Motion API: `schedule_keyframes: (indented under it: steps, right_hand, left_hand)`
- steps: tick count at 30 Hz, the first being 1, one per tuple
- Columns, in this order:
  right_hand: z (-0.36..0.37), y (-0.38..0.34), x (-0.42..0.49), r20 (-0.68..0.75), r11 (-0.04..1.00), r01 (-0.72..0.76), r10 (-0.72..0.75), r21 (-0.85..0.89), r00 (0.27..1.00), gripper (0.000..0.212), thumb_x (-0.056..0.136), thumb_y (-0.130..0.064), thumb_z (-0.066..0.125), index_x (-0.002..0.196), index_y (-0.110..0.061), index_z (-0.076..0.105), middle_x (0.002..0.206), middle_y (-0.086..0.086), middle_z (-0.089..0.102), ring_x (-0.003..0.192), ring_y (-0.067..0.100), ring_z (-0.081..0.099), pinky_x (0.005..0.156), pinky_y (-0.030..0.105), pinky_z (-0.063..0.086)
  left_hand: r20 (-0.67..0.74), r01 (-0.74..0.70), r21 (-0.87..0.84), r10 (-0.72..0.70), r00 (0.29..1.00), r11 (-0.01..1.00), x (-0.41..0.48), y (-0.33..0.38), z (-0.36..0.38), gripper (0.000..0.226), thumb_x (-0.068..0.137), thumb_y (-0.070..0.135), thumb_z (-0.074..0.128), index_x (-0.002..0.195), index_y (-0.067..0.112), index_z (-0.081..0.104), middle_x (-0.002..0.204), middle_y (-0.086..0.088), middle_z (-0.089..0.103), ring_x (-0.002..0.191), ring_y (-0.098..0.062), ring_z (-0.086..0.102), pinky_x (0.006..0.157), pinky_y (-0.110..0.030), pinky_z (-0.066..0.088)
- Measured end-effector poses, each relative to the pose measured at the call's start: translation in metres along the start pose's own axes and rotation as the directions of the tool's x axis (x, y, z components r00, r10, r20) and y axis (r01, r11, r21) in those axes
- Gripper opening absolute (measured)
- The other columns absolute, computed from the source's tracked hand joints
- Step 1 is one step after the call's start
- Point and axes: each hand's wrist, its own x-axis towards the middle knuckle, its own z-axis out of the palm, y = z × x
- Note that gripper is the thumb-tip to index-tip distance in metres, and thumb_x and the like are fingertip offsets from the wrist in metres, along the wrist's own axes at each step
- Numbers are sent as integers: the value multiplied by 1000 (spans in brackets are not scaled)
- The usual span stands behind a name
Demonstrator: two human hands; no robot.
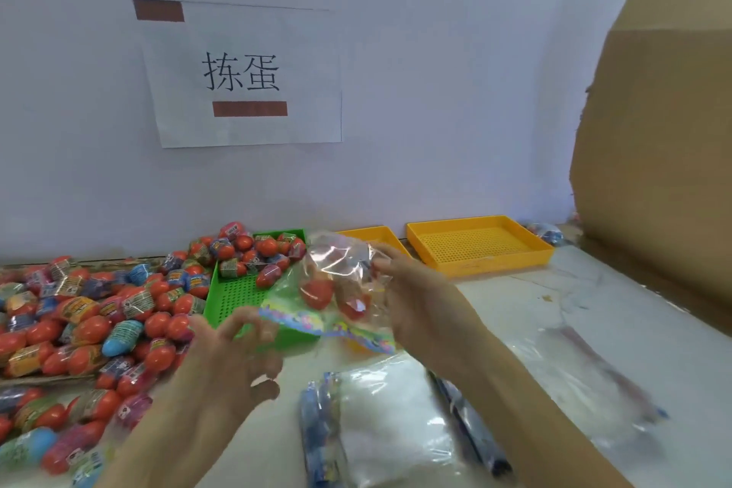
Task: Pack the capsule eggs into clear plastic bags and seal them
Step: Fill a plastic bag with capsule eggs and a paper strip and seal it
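Red eggs [317, 293] blurred inside clear bag [336, 281]

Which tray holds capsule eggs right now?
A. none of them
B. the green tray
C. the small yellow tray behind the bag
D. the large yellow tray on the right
B: red eggs are piled at the far end of the green tray; the large yellow tray shows bare mesh.

Clear plastic bag [340, 281]: thin crinkled film, glossy, w/ printed multicolour strip along lower edge.
Capsule eggs [91, 329]: smooth glossy plastic shells, shiny shrink-wrap label bands.
Green tray [233, 301] and yellow tray [479, 246]: moulded plastic, perforated floors, semi-matt.
Stack of empty bags [392, 424]: clear glossy film.
Cardboard [653, 154]: matt brown, rough torn edge.
Paper sign [245, 75]: matt white sheet.
Wall [435, 91]: matt, smooth.
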Motion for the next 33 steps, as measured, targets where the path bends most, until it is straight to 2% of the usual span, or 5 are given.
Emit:
schedule_keyframes:
  steps: [8, 13, 22, 25, 33]
  right_hand:
    - [-90, -54, -6, -185, 959, 74, -128, -274, 974, 21, 94, -19, 65, 106, -2, 70, 108, 12, 65, 91, 31, 62, 73, 25, 56]
    - [-153, -90, 8, -701, 932, 357, -210, 67, 682, 48, 104, -27, 54, 147, -11, 37, 139, 18, 43, 123, 43, 57, 96, 49, 52]
    - [-85, -46, 27, -318, 785, -93, -137, -613, 938, 19, 102, -16, 55, 109, -11, 72, 97, 7, 75, 83, 19, 71, 73, 29, 55]
    - [-55, -37, 30, -155, 617, -75, -78, -783, 985, 15, 101, -19, 58, 104, -17, 73, 96, 2, 76, 85, 17, 73, 75, 29, 55]
    - [-19, 13, 26, 112, -70, 153, 407, -986, 907, 27, 81, -40, 80, 106, -34, 71, 89, -17, 69, 74, -6, 59, 65, 17, 44]
  left_hand:
    - [16, 71, -360, -71, 997, 930, 63, -26, -82, 54, 35, 77, 88, 61, 33, 71, 59, 13, 58, 37, -11, 48, 38, -22, 34]
    - [274, 179, -418, -65, 960, 890, 67, -58, -109, 75, 105, 61, 9, 153, 8, 32, 158, -17, 34, 142, -35, 34, 116, -48, 22]
    - [47, 127, -342, -118, 992, 931, 31, -22, -55, 58, 104, 51, 33, 127, 4, 60, 124, -23, 59, 109, -35, 60, 96, -49, 46]
    - [-131, -26, -235, -5, 991, 972, 18, -10, -45, 28, 83, 47, 64, 75, 20, 68, 74, -1, 57, 56, -16, 56, 49, -26, 52]
    - [-236, -55, -167, 14, 972, 984, 7, 5, -34, 18, 81, 38, 60, 73, 22, 59, 68, 3, 54, 56, -13, 51, 57, -27, 42]
